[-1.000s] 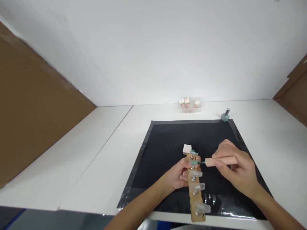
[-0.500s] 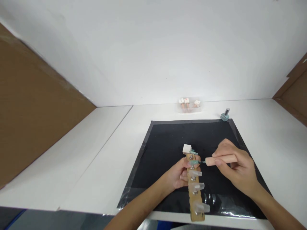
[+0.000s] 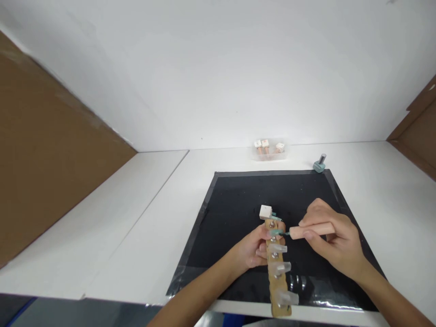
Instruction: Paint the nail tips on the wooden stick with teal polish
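My left hand (image 3: 255, 249) holds a yellowish strip (image 3: 279, 286) near its far end. Several nail tips stick out to the right along it. The clear ones, such as one nail tip (image 3: 288, 298), sit at the near end, while the two far ones are green. In my right hand (image 3: 335, 240) is a nail polish brush with a peach handle (image 3: 311, 230), pinched between thumb and fingers. Its green-coated bristles touch the second nail tip (image 3: 275, 232). A white cube-shaped bottle (image 3: 265, 212) with green at its side is by the strip's far end; whether fingers touch it is hidden.
A black mat (image 3: 238, 195) with taped edges lies under my hands on the white table (image 3: 136, 245). Behind it is a clear tray (image 3: 269, 156) with several white-and-peach bottles. A green block with a metal post (image 3: 319, 164) stands at the mat's far right corner.
My right hand and the brush have shifted slightly left, bringing the bristles further onto the second nail tip. The strip's near end has dipped a little towards me.
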`<state>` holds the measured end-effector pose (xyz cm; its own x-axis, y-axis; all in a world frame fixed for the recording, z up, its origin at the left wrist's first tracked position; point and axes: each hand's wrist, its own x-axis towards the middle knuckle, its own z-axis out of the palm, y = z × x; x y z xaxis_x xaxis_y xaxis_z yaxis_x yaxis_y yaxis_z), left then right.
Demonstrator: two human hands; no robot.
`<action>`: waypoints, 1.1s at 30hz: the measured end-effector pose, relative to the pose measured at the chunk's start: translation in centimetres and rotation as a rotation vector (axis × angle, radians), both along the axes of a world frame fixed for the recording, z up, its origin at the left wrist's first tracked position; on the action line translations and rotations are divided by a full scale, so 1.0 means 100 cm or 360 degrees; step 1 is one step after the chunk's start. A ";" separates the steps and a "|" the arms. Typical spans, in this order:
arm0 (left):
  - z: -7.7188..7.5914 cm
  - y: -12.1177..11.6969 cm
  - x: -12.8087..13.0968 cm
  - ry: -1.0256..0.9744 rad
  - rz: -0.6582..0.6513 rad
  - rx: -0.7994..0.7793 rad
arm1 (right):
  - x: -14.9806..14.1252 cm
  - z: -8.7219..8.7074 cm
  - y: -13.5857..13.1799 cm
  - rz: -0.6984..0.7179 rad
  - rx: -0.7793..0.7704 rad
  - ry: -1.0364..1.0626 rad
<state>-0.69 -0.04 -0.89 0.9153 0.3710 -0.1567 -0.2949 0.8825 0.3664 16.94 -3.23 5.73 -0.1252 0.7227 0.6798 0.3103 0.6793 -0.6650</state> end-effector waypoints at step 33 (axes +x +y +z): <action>0.001 -0.002 -0.005 0.0323 0.0238 0.0850 | 0.004 -0.004 -0.001 0.0222 -0.0207 0.0150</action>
<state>-1.21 -0.27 -0.79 0.8183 0.5693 -0.0792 -0.2796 0.5147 0.8105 17.36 -3.33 5.37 -0.1705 0.7852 0.5953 0.1517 0.6178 -0.7715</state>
